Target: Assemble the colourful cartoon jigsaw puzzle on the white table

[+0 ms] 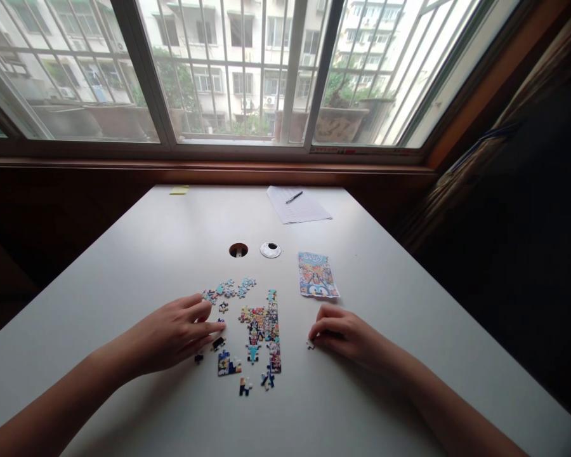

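Observation:
A partly joined jigsaw puzzle (271,324), with many small coloured figures, lies in the middle of the white table. My left hand (181,331) hovers low at its left among loose pieces, fingers apart, one fingertip at a dark blue puzzle piece (221,322). To the right of the joined part, my right hand (340,330) pinches a small puzzle piece (310,344) at the tabletop. Below my left fingers are a black piece (218,343) and a joined corner section (225,364). Several light blue pieces (227,287) lie above them; my left hand partly covers some.
A printed picture sheet (318,276) lies beyond my right hand. Farther back are papers (299,209) with a pen (294,197), a yellow note (179,190), an open round hole (238,250) and a cable-hole cover (271,249). Barred windows stand behind the table.

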`<state>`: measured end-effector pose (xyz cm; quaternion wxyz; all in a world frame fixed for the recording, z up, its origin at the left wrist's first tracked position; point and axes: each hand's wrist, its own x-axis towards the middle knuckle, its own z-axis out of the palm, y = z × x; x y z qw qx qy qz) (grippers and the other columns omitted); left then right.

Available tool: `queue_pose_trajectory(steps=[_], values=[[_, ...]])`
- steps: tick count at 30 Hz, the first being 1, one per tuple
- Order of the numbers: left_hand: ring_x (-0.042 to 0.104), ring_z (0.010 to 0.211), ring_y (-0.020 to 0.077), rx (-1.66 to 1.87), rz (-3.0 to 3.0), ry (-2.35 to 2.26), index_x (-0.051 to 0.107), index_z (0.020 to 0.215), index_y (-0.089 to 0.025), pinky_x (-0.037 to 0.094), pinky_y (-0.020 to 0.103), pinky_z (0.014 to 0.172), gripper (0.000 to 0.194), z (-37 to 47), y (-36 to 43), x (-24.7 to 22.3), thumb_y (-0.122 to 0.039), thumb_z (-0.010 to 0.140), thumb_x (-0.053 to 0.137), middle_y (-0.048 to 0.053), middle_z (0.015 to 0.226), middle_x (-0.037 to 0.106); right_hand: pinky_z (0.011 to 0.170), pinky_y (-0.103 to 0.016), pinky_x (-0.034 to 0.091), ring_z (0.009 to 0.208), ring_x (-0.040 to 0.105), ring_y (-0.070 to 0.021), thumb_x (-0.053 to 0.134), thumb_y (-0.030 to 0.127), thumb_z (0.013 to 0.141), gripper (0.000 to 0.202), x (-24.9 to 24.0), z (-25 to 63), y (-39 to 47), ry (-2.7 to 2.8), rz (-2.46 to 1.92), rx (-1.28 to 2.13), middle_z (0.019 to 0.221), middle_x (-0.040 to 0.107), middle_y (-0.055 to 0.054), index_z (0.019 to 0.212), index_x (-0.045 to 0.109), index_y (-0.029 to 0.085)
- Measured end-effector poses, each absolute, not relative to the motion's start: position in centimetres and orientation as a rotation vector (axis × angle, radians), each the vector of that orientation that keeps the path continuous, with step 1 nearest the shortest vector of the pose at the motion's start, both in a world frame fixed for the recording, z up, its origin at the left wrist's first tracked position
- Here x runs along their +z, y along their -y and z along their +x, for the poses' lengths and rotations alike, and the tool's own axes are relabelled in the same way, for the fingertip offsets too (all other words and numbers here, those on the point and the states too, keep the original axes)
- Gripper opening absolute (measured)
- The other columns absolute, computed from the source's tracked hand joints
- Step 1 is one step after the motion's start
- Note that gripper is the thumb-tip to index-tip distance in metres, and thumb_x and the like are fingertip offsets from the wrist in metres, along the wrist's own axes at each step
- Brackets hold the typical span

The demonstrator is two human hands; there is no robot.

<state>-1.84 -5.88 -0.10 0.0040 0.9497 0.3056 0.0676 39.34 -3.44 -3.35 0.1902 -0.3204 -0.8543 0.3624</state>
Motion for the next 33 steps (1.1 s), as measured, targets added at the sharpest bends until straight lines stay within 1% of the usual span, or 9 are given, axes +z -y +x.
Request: queue_pose_trajectory(steps=[3,10,14,18,21,25,29,33], values=[[0.053,0.083,0.0187,0.239,2.942,-0.967,0.063,0.128,-0.034,0.045,0.031,0.069,0.033,-2.7,6.5,0.1,-0.023,0.098,0.055,0.004,0.094,0.059,0.078,-0.027,0.050,0.085,0.061,-0.0157,0.060,0.032,0.098,0.018,-3.5,39.4,3.4,2.404,-0.906,1.020,0.096,0.061,-0.006,0.104,0.074,0.023],[0.054,0.088,0.0193,0.261,2.894,-1.039,0.059,0.134,-0.034,0.048,0.031,0.072,0.037,-4.4,6.3,-0.3,-0.022,0.099,0.055,0.005,0.099,0.060,0.076,-0.028,0.050,0.084,0.061,-0.0160,0.059,0.034,0.098,0.019,-3.6,39.5,3.3,2.413,-0.907,1.012,0.095,0.061,-0.007,0.104,0.074,0.023],[0.053,0.089,0.0197,0.357,2.917,-1.065,0.060,0.133,-0.033,0.049,0.031,0.073,0.039,-4.6,4.9,-1.1,-0.017,0.098,0.053,0.006,0.102,0.061,0.076,-0.028,0.050,0.084,0.061,-0.0161,0.059,0.035,0.098,0.020,-3.5,39.4,3.3,2.415,-0.909,1.007,0.095,0.061,-0.007,0.103,0.074,0.023],[0.052,0.095,0.0216,0.520,2.933,-1.056,0.058,0.136,-0.034,0.051,0.034,0.079,0.046,-4.4,3.6,-1.9,-0.013,0.095,0.056,0.006,0.106,0.062,0.075,-0.028,0.049,0.084,0.060,-0.0159,0.059,0.034,0.098,0.019,-3.4,39.3,3.4,2.415,-0.911,1.006,0.095,0.061,-0.007,0.104,0.074,0.023],[0.051,0.098,0.0227,0.617,2.940,-1.046,0.059,0.136,-0.033,0.050,0.037,0.084,0.048,-4.2,3.2,-2.3,-0.012,0.092,0.059,0.006,0.107,0.063,0.075,-0.028,0.049,0.084,0.060,-0.0158,0.059,0.033,0.098,0.019,-3.2,39.3,3.4,2.421,-0.910,1.011,0.095,0.060,-0.007,0.105,0.074,0.023],[0.050,0.101,0.0234,0.740,2.919,-1.052,0.064,0.129,-0.030,0.048,0.039,0.088,0.043,-4.2,3.2,-2.9,-0.013,0.090,0.060,0.006,0.108,0.063,0.075,-0.028,0.049,0.084,0.059,-0.0159,0.059,0.031,0.098,0.018,-2.9,39.3,3.5,2.423,-0.909,1.010,0.095,0.060,-0.007,0.105,0.073,0.022],[0.049,0.102,0.0235,0.827,2.851,-1.083,0.067,0.123,-0.032,0.046,0.039,0.089,0.037,-4.4,3.3,-3.4,-0.016,0.092,0.057,0.006,0.109,0.062,0.074,-0.028,0.049,0.084,0.059,-0.0164,0.058,0.031,0.098,0.019,-2.9,39.3,3.6,2.431,-0.908,0.999,0.095,0.060,-0.007,0.104,0.073,0.022],[0.048,0.106,0.0247,0.798,2.811,-1.100,0.068,0.123,-0.034,0.046,0.040,0.092,0.035,-4.1,3.3,-3.7,-0.018,0.093,0.057,0.006,0.115,0.061,0.075,-0.029,0.050,0.083,0.060,-0.0170,0.057,0.034,0.098,0.021,-2.9,39.3,3.6,2.430,-0.907,0.987,0.095,0.061,-0.008,0.103,0.073,0.022]])
